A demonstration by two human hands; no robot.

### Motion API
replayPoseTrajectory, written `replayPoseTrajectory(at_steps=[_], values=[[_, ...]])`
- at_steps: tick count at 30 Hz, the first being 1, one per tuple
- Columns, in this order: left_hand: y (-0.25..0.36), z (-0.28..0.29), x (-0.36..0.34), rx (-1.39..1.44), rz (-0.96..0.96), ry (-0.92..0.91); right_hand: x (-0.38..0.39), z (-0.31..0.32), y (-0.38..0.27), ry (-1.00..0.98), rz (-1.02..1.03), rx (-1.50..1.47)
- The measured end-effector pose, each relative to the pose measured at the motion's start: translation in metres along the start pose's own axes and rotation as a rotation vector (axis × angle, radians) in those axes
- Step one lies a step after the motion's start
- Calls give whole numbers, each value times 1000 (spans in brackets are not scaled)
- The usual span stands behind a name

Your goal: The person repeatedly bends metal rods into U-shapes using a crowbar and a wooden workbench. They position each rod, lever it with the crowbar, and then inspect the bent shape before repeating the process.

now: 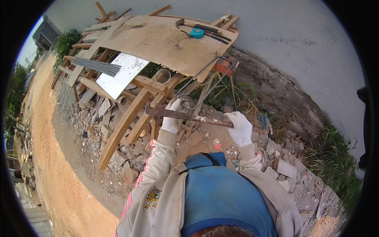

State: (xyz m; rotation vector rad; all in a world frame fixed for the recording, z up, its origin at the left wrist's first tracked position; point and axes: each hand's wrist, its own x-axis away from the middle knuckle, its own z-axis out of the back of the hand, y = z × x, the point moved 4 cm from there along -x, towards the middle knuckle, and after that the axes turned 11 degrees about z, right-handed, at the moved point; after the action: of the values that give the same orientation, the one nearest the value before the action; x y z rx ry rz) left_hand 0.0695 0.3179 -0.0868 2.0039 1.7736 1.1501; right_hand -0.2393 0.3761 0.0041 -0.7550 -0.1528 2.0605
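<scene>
My left hand point(172, 117), in a white knit glove, is closed around the near end of a bent steel rod point(206, 66), shaped like a long rectangular stirrup. The rod's far end reaches a red metal block point(224, 67) at the bench's right corner. A long rusty bar point(189, 115) with a short jaw at its left end crosses in front of me, passing just over my left hand. My right hand point(240, 128), gloved too, grips this bar toward its right end. Whether the left fingers also touch the bar is hard to see.
On the plywood bench top point(154, 37) lie a hammer point(197, 26) and a teal tape measure point(196, 33). A bundle of grey rods point(96, 66) rests beside a white board point(122, 75). Timber legs point(125, 128) and broken rubble point(118, 158) lie below; a grey wall point(276, 43) stands behind.
</scene>
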Motion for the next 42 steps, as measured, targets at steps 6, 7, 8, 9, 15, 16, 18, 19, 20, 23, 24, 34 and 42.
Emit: replayPoseTrajectory(at_steps=[6,7,8,9,15,16,18,19,20,23,24,34,42], values=[[7,-7,4,-271,-57,60,59,-16,24,15,-436,-357],[10,-6,2,-332,-56,91,64,-17,31,-19,-512,-371],[12,-5,1,-396,-47,126,68,-16,37,-45,-532,-340],[17,-6,0,-526,-82,154,72,-15,43,-74,-563,-308],[46,-17,-1,-1088,-209,261,81,-12,48,-20,-586,-240],[50,-19,0,-1144,-216,275,79,-14,43,-21,-585,-258],[58,-24,-1,-1322,-301,272,81,-17,30,-48,-662,-267],[63,-26,-2,-1433,-384,258,82,-20,18,-24,-680,-295],[65,-28,-7,-1546,-421,267,82,-26,8,-1,-686,-317],[68,-24,-12,-1467,-507,223,79,-47,-6,75,-699,-409],[67,-21,-13,-1473,-494,216,83,-57,-11,79,-761,-429],[69,-13,-32,-1637,-551,170,117,-50,-23,181,-957,-374],[61,14,-57,-1090,-58,-52,74,-12,18,203,-749,-169]])
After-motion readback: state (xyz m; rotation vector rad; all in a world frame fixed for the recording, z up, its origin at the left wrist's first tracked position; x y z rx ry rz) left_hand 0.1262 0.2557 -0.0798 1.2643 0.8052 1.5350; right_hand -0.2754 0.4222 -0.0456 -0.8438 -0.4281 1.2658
